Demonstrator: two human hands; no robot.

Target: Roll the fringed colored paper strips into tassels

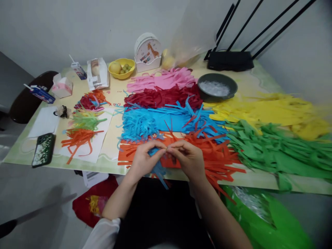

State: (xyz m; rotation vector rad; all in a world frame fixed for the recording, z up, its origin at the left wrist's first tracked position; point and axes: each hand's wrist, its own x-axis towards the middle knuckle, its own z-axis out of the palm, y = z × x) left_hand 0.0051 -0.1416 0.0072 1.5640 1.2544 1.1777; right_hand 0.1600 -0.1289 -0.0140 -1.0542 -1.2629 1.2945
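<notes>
My left hand (147, 157) and my right hand (189, 157) meet at the fingertips over the front edge of the table. Thumbs and fingers are pinched together; whatever small thing lies between them is too hidden to name. Just beneath my left hand, blue strips (158, 167) hang down past the table edge. Under both hands spreads a pile of orange fringed strips (218, 155), with a few thin ends sticking up behind the fingertips. Beyond it lie blue fringed strips (168, 121), dark red strips (160, 98) and pink strips (163, 80).
Yellow strips (269, 110) and green strips (282, 148) cover the right side. Behind stand a dark bowl (233, 91) and a black router (230, 61). Small tassels (80, 138), a phone (44, 149) and drink cartons (78, 70) are left. A green bag (275, 221) sits below.
</notes>
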